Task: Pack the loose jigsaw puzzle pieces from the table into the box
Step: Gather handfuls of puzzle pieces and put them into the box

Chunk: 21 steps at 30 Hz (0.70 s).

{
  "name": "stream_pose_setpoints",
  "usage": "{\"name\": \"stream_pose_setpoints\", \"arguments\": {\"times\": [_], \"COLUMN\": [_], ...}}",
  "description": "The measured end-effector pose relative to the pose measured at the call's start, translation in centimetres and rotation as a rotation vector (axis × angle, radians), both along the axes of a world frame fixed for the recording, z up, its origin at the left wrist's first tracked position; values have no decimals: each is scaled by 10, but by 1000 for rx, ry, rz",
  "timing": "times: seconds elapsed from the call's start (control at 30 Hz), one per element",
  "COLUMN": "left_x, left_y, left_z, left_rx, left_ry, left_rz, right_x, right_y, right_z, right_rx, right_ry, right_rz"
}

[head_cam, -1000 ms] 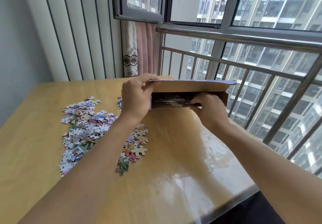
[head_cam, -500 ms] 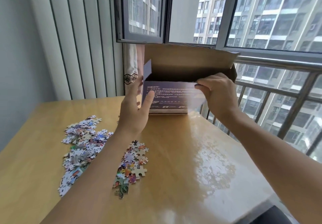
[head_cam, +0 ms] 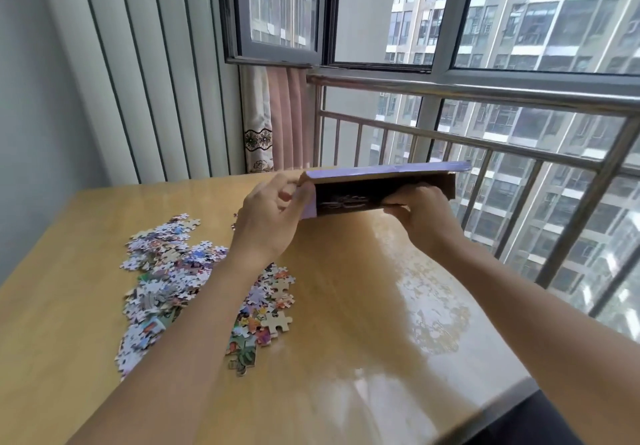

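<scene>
We hold the box at the table's far edge, mouth toward us: left hand pinches its left end, right hand grips the lower lip, keeping it open. Puzzle pieces lie near the left edge.

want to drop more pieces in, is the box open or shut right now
Open. The box lies low on the table, its dark opening facing the camera with some pieces inside; the left hand and right hand hold its edges.

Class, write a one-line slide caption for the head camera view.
Both hands, left and right, hold a flat cardboard box over the table; loose puzzle pieces remain unpacked.
</scene>
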State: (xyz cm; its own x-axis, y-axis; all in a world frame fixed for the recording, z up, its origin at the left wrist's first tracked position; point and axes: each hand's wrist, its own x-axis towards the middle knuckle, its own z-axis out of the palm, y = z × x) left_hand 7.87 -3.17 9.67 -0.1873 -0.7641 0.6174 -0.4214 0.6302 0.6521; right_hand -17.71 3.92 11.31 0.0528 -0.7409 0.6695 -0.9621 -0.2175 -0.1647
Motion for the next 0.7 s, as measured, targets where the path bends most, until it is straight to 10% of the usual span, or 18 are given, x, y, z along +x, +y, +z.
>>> {"name": "stream_pose_setpoints", "arguments": {"times": [0.3, 0.7], "left_x": [-29, 37], "left_y": [2, 6], "left_z": [-47, -27], "left_rx": [22, 298], "left_ry": [-157, -362], "left_rz": [29, -98], "right_x": [-1, 99], "right_y": [6, 22], "right_z": [-52, 9], "right_rx": [375, 288], "right_ry": [-80, -352], "right_rz": [-68, 379]}}
